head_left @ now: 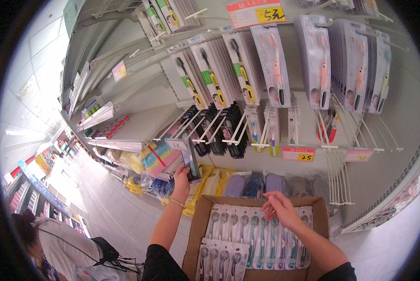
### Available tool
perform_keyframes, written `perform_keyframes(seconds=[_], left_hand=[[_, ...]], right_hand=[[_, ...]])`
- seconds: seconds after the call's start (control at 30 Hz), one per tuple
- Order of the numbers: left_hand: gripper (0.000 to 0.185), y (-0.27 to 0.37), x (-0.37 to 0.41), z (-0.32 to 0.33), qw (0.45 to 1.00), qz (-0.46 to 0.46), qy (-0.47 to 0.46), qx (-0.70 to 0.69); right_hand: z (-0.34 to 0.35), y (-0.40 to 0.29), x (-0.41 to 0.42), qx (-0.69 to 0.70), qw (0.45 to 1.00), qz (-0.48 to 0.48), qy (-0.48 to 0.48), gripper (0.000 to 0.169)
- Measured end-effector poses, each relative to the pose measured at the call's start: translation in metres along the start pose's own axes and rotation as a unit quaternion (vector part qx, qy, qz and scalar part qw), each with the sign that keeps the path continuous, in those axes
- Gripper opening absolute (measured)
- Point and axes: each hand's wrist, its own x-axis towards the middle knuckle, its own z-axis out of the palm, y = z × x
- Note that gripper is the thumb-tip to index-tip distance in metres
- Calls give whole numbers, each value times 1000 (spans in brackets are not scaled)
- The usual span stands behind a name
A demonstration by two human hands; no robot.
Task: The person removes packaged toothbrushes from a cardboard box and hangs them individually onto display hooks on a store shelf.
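Note:
My left hand [182, 175] grips the lower end of a dark packaged toothbrush [192, 163], held upright by the tip of a display hook, just below a small tag holder [176, 144]. Behind it, several black toothbrush packs [231, 135] hang from white wire hooks. My right hand [279, 208] hovers over the far side of an open cardboard box [195, 224], fingers loosely bent and apart, with nothing visible in them. Inside the box lie rows of clear-packed toothbrushes [253, 239], with several more packs [224, 260] on top at the near left.
Above hang yellow-and-black toothbrush packs [211, 79] and pink ones [322, 66]. Bare wire hooks [339, 179] jut out at the right. Slippers [253, 184] stand behind the box. A person [66, 242] bends at lower left beside the aisle floor [90, 182].

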Motion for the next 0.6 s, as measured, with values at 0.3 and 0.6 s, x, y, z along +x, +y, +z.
perform_keyframes(seconds=[0.3, 0.6], left_hand=[[35, -4, 50, -17, 999, 12, 31, 33], [28, -25, 58, -17, 994, 61, 60, 65]], right_hand=[[1, 7, 2, 10, 1000, 11, -4, 33], [-1, 7, 2, -7, 1000, -3, 0, 32]])
